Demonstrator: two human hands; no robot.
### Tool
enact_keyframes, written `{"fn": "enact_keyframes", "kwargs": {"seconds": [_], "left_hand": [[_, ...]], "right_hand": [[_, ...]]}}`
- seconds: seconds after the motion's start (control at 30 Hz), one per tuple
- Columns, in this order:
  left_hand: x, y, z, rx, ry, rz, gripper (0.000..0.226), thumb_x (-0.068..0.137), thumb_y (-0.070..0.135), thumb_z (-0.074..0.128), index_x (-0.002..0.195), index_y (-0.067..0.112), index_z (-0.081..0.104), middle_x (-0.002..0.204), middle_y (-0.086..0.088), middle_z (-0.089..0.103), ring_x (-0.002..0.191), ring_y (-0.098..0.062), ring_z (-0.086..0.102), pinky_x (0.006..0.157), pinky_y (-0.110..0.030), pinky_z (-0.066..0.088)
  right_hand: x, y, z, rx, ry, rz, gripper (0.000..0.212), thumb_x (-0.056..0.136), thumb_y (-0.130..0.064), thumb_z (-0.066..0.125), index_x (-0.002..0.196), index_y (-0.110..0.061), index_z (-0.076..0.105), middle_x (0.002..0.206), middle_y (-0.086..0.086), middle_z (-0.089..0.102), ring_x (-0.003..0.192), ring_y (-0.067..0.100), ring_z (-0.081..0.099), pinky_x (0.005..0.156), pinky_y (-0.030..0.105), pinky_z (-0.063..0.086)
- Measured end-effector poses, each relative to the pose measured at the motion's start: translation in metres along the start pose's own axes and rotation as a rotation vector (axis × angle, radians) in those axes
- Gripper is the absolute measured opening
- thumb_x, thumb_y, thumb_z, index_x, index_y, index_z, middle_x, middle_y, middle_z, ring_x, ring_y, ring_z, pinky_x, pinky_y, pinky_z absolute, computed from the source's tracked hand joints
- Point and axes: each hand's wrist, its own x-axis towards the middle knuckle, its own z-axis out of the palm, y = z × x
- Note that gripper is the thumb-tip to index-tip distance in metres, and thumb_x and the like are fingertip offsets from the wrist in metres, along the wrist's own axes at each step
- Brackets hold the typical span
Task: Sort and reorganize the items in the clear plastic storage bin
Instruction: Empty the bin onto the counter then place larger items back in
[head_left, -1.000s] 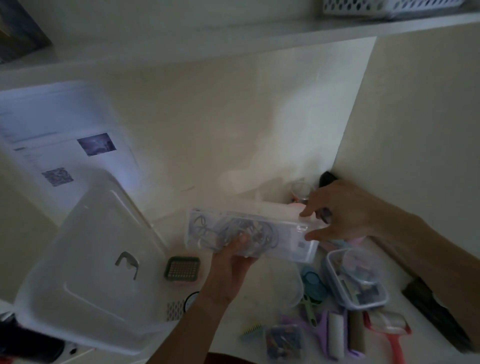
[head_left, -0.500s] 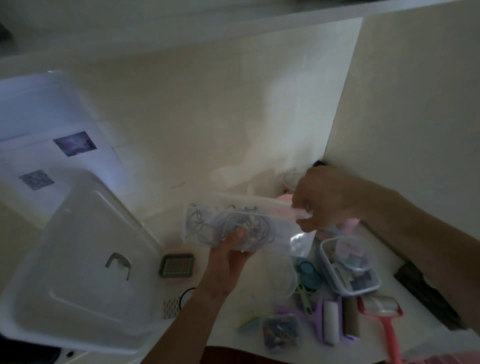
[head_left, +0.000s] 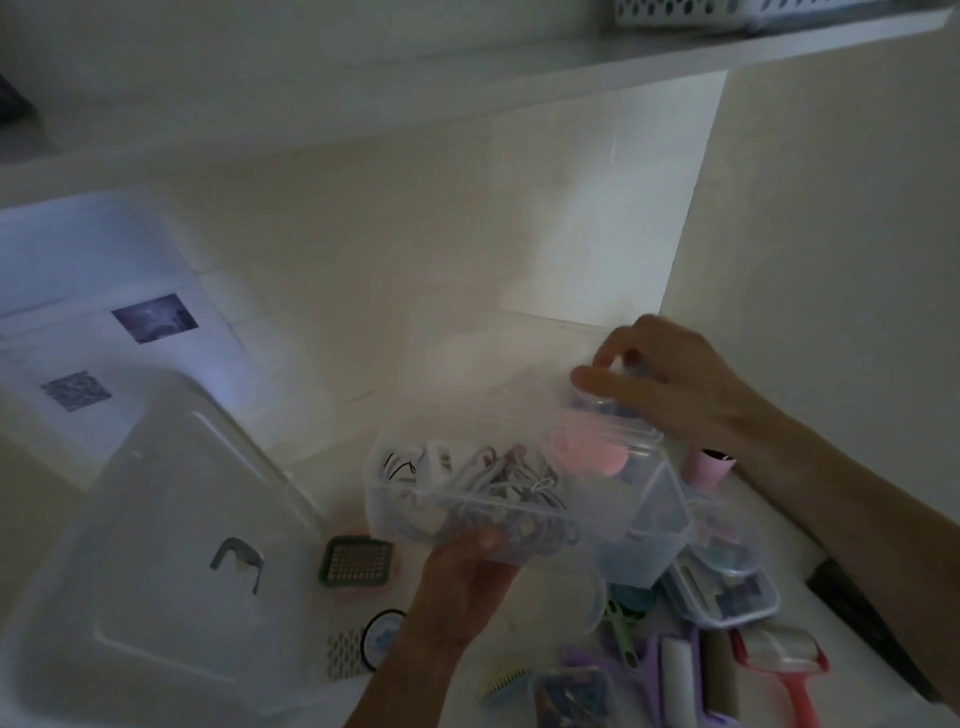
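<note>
Small clear box (head_left: 524, 499) of hair ties, frame center, above desk clutter. Left hand (head_left: 467, 577) grips its underside, thumb on front wall. Right hand (head_left: 670, 379), fingers curled, pinches the raised lid (head_left: 498, 374). Big bin (head_left: 156, 561) lower left.

Your left hand (head_left: 465, 582) reaches up from the bottom edge of the view, forearm bare and angled up and to the right. Its palm faces up and away from you, and the thumb tip presses against the near wall of the small clear box (head_left: 524, 499), with the other fingers hidden underneath it. Your right arm enters from the lower right and stretches up and to the left across the frame, wrist nearly straight. Your right hand (head_left: 670, 379) sits above the far right end of the box, back of the hand towards you, fingers curled downward and pinching the lifted clear lid (head_left: 519, 374).
</note>
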Motion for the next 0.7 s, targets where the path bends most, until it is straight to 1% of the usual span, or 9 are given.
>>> {"fn": "enact_keyframes", "kwargs": {"seconds": [0.03, 0.1, 0.17, 0.23, 0.27, 0.4, 0.53, 0.63, 0.7], "left_hand": [[-0.001, 0.001, 0.0, -0.015, 0.008, -0.004, 0.031, 0.042, 0.006, 0.096, 0.059, 0.003, 0.071, 0.073, -0.019, 0.069, 0.09, -0.04, 0.07, 0.091, -0.059, 0.053], [-0.003, 0.003, 0.002, 0.014, -0.019, -0.006, 0.03, 0.046, 0.017, 0.098, 0.057, 0.007, 0.072, 0.074, -0.016, 0.071, 0.088, -0.036, 0.071, 0.094, -0.056, 0.053], [-0.004, 0.005, 0.005, 0.028, 0.008, -0.012, 0.034, 0.042, 0.025, 0.1, 0.054, 0.01, 0.072, 0.076, -0.015, 0.071, 0.088, -0.036, 0.07, 0.096, -0.056, 0.051], [-0.002, 0.006, 0.005, 0.01, 0.067, -0.014, 0.039, 0.034, 0.024, 0.102, 0.054, 0.009, 0.072, 0.078, -0.018, 0.07, 0.089, -0.042, 0.067, 0.095, -0.06, 0.05], [-0.001, 0.007, 0.005, 0.004, 0.079, -0.013, 0.04, 0.033, 0.022, 0.101, 0.056, 0.008, 0.072, 0.079, -0.019, 0.07, 0.09, -0.043, 0.066, 0.094, -0.062, 0.05], [0.002, 0.009, 0.0, 0.008, 0.166, -0.012, 0.044, 0.025, 0.018, 0.101, 0.054, 0.006, 0.07, 0.08, -0.021, 0.069, 0.096, -0.044, 0.062, 0.105, -0.068, 0.037], [0.0, 0.012, 0.001, -0.002, 0.188, -0.013, 0.047, 0.021, 0.018, 0.101, 0.052, 0.006, 0.069, 0.079, -0.019, 0.071, 0.087, -0.041, 0.07, 0.084, -0.057, 0.058], [0.001, 0.012, 0.002, -0.043, 0.2, -0.012, 0.049, 0.019, 0.015, 0.101, 0.053, 0.004, 0.067, 0.078, -0.02, 0.07, 0.084, -0.041, 0.071, 0.074, -0.055, 0.06], [0.001, 0.012, 0.002, -0.051, 0.21, 0.002, 0.05, 0.019, 0.015, 0.101, 0.055, 0.004, 0.068, 0.078, -0.02, 0.07, 0.082, -0.04, 0.071, 0.076, -0.056, 0.06]], "right_hand": [[-0.002, -0.005, -0.001, 0.162, -0.13, -0.012, 0.018, 0.088, -0.046, 0.053, 0.086, -0.047, 0.07, 0.088, -0.015, 0.058, 0.084, 0.002, 0.055, 0.083, 0.038, 0.045], [-0.01, -0.017, -0.005, 0.403, -0.313, 0.064, 0.034, 0.081, -0.022, 0.053, 0.098, -0.042, 0.075, 0.097, -0.009, 0.061, 0.092, 0.01, 0.058, 0.089, 0.045, 0.045], [-0.019, -0.019, -0.006, 0.426, -0.316, -0.041, 0.043, 0.075, -0.007, 0.054, 0.099, -0.034, 0.075, 0.095, -0.002, 0.065, 0.091, 0.024, 0.061, 0.085, 0.045, 0.05], [-0.027, -0.018, -0.005, 0.393, -0.325, -0.116, 0.043, 0.079, 0.006, 0.061, 0.101, -0.028, 0.073, 0.09, -0.003, 0.07, 0.085, 0.018, 0.067, 0.077, 0.035, 0.057], [-0.029, -0.014, -0.005, 0.406, -0.334, -0.111, 0.039, 0.081, 0.009, 0.065, 0.101, -0.024, 0.072, 0.09, -0.002, 0.072, 0.085, 0.014, 0.069, 0.079, 0.033, 0.058], [-0.035, -0.013, -0.003, 0.335, -0.312, -0.121, 0.029, 0.084, 0.001, 0.071, 0.098, -0.025, 0.072, 0.087, -0.007, 0.076, 0.081, 0.005, 0.071, 0.076, 0.025, 0.059], [-0.037, -0.013, 0.003, 0.231, -0.277, -0.109, 0.028, 0.083, -0.003, 0.072, 0.096, -0.029, 0.073, 0.082, -0.015, 0.074, 0.077, 0.0, 0.07, 0.069, 0.017, 0.055], [-0.035, -0.012, -0.004, 0.221, -0.251, -0.081, 0.028, 0.082, -0.005, 0.075, 0.096, -0.03, 0.073, 0.082, -0.016, 0.074, 0.077, -0.001, 0.07, 0.068, 0.015, 0.054], [-0.035, -0.014, -0.004, 0.195, -0.295, -0.081, 0.029, 0.082, -0.006, 0.074, 0.098, -0.029, 0.073, 0.083, -0.016, 0.074, 0.078, -0.002, 0.069, 0.069, 0.014, 0.054]]}}
